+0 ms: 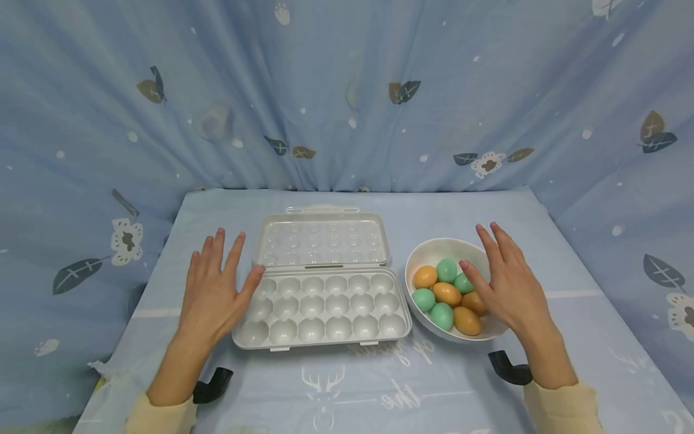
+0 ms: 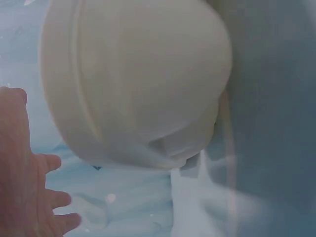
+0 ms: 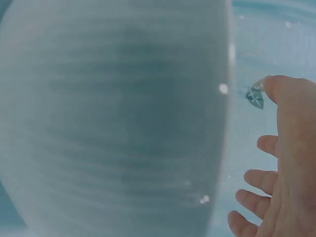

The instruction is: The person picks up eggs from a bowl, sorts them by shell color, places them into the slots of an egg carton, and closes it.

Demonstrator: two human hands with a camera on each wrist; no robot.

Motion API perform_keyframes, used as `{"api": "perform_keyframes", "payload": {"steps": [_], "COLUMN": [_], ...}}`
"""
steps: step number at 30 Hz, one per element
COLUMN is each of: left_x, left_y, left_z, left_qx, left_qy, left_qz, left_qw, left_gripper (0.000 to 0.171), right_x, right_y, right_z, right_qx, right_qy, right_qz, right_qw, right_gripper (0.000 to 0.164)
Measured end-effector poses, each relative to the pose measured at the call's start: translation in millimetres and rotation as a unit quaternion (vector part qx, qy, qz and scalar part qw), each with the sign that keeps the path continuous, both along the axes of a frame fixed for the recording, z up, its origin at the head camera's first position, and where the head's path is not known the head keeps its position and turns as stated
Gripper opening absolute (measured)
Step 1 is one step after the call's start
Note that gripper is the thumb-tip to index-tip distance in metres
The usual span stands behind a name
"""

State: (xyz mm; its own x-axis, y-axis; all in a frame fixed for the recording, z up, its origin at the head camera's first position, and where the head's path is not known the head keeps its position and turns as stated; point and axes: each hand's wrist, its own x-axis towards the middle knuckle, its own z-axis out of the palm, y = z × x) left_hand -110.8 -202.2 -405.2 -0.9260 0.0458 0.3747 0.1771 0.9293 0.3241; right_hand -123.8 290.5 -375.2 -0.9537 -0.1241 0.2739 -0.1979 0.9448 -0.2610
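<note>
An egg carton [image 1: 324, 308] of pale plastic lies with its lid [image 1: 323, 238] folded back on the table; its round hollows hold nothing. My left hand [image 1: 217, 295] is spread at the carton's left side, thumb near its edge, holding nothing. To the right stands a white bowl [image 1: 434, 248] with several eggs, some orange [image 1: 447, 294], some mint green [image 1: 441, 315]. My right hand [image 1: 509, 286] hovers over the bowl's right side with straight fingers and hides part of it. Both wrist views show the fingers apart from the large pale surfaces of the carton [image 2: 143, 74] and bowl [image 3: 118, 113].
A pale blue printed cloth covers the table [image 1: 374, 392]. Behind it hangs a blue curtain [image 1: 336, 120] with leaf and flower prints, also along both sides. Black wrist straps or mounts [image 1: 214, 386] sit by both wrists.
</note>
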Motion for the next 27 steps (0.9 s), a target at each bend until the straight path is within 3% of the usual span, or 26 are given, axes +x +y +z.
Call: {"api": "perform_keyframes", "payload": {"steps": [4,9,15,22,27], "left_x": [4.8,13.4,24.6,38.4,48.6], "left_y": [0,-1,-2,1,2], "left_z": [-6.7,-17.6,-27.2,-35.6,-38.9], "left_qx": [0.027,0.062,0.098,0.11,0.126], "left_qy": [-0.011,-0.051,-0.076,-0.082,-0.081], "left_qz": [-0.008,-0.003,-0.009,-0.012,-0.022], "left_qw": [0.9995,0.9967,0.9922,0.9904,0.9885], "left_gripper": [0.072,0.07,0.068,0.07,0.07], "right_x": [1.7,2.7,2.6,-2.9,-6.3], "right_y": [-2,-5,-12,-25,-32], "right_z": [-1.1,-5.1,-17.3,-28.7,-34.3], "right_qx": [-0.015,-0.027,-0.04,-0.038,-0.037], "right_qy": [-0.015,-0.033,-0.03,-0.059,-0.05], "right_qz": [-0.002,0.003,0.047,0.097,0.131], "right_qw": [1.0,0.999,0.998,0.993,0.989], "right_gripper": [0.076,0.074,0.061,0.051,0.047]}}
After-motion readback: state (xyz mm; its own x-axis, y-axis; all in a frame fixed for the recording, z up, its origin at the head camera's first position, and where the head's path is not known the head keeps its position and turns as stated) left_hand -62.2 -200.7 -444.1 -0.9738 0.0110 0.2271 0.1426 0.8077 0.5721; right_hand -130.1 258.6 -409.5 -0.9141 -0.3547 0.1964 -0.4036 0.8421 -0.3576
